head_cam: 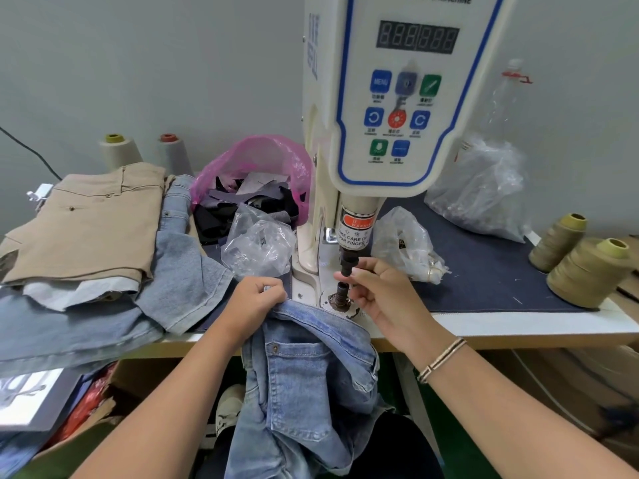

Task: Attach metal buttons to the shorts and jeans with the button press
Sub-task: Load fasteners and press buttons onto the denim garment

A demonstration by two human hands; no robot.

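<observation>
A white button press [397, 108] stands at the table's middle, its black upper punch [346, 262] above the lower die [340, 297]. Light blue jeans [304, 368] hang from the table edge into my lap. My left hand [254, 299] grips their waistband just left of the die. My right hand [375, 292] is at the gap between punch and die, fingertips pinched together beside the punch tip; whether a button sits between them is hidden.
Folded beige shorts [90, 223] lie on other jeans [179, 281] at the left. A pink bag of fabric scraps [256, 181] and clear bags [259, 247] flank the press. Thread cones [584, 267] stand at right on a dark denim mat [484, 271].
</observation>
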